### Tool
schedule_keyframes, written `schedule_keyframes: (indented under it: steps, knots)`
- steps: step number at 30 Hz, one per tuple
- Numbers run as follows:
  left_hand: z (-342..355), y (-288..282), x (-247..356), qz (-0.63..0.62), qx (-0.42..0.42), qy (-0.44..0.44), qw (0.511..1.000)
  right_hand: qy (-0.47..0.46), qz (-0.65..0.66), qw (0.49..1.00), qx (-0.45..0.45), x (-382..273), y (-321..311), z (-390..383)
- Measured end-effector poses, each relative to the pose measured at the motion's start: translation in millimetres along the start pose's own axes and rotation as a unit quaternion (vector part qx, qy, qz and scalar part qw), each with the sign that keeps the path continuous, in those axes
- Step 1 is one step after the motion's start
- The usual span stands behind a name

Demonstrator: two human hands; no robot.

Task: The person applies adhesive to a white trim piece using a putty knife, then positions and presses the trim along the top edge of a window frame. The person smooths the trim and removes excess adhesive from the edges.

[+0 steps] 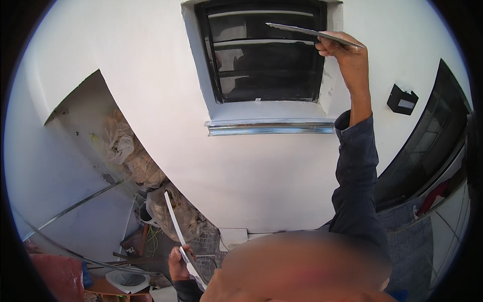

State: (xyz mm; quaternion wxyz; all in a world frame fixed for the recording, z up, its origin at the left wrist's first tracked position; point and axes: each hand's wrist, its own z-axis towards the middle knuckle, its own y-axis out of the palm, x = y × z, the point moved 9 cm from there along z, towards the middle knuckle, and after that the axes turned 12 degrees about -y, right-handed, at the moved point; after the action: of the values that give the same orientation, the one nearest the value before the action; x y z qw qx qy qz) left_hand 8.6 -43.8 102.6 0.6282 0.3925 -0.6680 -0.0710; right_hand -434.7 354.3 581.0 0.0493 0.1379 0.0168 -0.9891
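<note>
We see the right hand (347,53) pinching the right end of a long thin grey blade (302,31) before the black-framed window (266,65); it looks light, stiff, best held there. The left hand (177,260) curls its fingers round a long white flat strip (173,219), near left. A silvery ribbed rail (271,128) obstructs below the window.

Blade (297,29) apparently metal, smooth matt wall (271,176), shiny metal strip (271,128), glossy window panes (269,55), matt cloth sleeve (356,168)
</note>
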Motion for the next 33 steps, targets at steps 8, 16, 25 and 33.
schedule_keyframes:
  steps: [8, 16, 25, 33]
  knots:
    - [-42, -2, -8, 0.000, 0.057, 0.047, 0.997, -0.120, -0.052, 0.989, 0.075, -54, -31, 77]
    - [-35, 6, -4, -0.024, 0.070, 0.051, 0.996, -0.172, -0.112, 0.970, 0.128, -50, -8, 72]
    - [-42, 12, 9, -0.017, 0.033, 0.052, 0.998, -0.242, -0.212, 0.935, 0.149, -49, 9, 66]
    - [-37, 8, 25, -0.037, 0.030, 0.109, 0.993, -0.321, -0.172, 0.929, 0.069, -69, 115, 45]
